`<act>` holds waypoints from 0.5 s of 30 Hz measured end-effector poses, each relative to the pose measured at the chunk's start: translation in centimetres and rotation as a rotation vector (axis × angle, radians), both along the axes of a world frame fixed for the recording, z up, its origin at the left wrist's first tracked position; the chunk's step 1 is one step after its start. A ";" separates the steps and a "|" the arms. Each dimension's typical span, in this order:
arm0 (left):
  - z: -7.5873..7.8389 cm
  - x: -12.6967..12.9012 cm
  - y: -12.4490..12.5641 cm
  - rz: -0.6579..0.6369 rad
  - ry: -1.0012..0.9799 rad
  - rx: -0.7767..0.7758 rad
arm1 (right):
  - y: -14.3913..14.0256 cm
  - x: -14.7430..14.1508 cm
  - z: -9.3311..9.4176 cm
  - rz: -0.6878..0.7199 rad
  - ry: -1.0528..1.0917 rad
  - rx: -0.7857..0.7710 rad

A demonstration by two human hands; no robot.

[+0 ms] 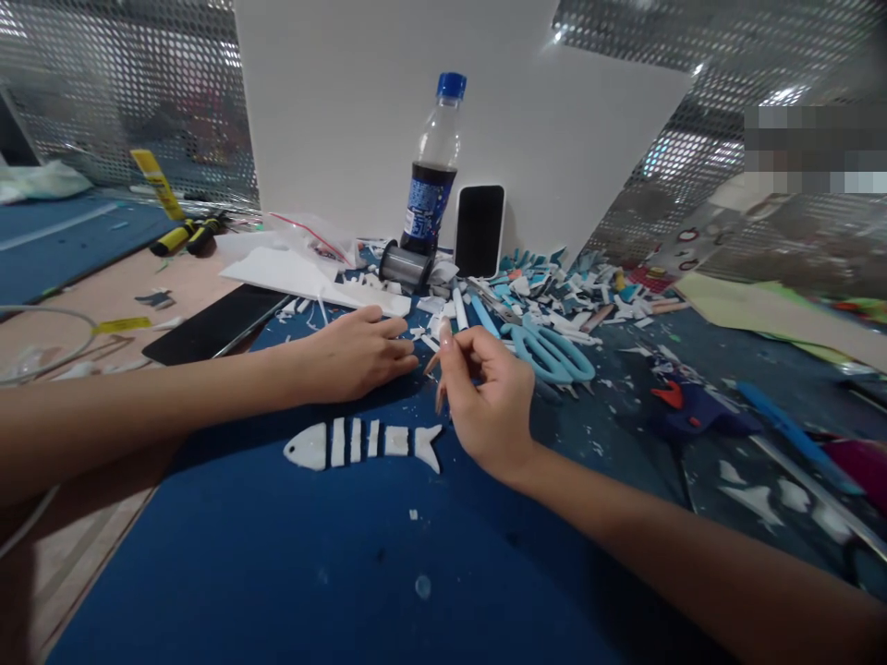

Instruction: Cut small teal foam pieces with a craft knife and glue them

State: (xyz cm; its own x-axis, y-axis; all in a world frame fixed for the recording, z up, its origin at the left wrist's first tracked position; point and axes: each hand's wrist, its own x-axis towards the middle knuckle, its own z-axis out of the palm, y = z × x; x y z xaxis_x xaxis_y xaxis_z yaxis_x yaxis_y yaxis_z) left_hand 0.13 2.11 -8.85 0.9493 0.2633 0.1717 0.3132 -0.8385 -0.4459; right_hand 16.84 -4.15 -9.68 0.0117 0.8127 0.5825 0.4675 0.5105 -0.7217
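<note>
1. Perforated silvery sheeting (pixel 139 65) spreads behind the bottle, with a large white board (pixel 333 111) standing directly at its back.
2. Blue mat (pixel 242 573) covers the work surface in front of the bottle (pixel 428 199), which stands upright, partly filled with dark liquid.
3. Left hand (pixel 357 356): in front of the bottle and to its left, palm down on the mat, fingers loosely bent and close together. Its underside is hidden, so I cannot tell whether it covers anything.
4. Right hand (pixel 489 402): in front of the bottle and to its right, fingers curled, thumb tip near the forefinger. Whether something thin sits between them, I cannot tell.
5. Pale-blue-handled scissors (pixel 551 351) lie right of the bottle, beside white and blue scraps (pixel 589 300).
6. White segmented fish (pixel 374 439): flat on the mat, in front of the bottle and slightly left, nearer the wearer than both hands. Its long axis runs left to right, head left, tail right.
7. Head piece (pixel 307 447) and tail piece (pixel 428 448) look light and stiff; pinch them by opposite edges, sparing the tail's thin points.
8. Narrow strips (pixel 337 441) between them, set apart by gaps, seem easiest to snap; a gentle fingertip hold along the long sides should suit.
</note>
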 end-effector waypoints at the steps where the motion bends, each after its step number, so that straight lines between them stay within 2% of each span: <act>1: 0.0 0.0 -0.1 -0.006 0.004 0.019 | 0.0 0.0 0.0 0.008 0.006 0.000; 5: -0.1 0.0 -0.4 -0.022 0.008 0.130 | 0.2 0.0 -0.1 0.011 0.026 0.007; 10: -0.2 0.0 -0.4 0.043 -0.044 0.276 | 0.4 -0.1 -0.1 -0.031 0.058 -0.006; 15: -0.2 0.1 -0.2 -0.009 -0.010 0.165 | 1.0 0.3 0.0 -0.041 0.240 -0.064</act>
State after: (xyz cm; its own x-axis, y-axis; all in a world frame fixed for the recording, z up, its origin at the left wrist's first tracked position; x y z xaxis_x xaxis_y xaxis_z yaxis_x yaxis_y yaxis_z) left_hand 0.27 1.86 -9.01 0.9497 0.2219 0.2210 0.3106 -0.7569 -0.5751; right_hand 17.11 -3.15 -9.70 0.1771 0.8440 0.5062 0.2977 0.4443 -0.8450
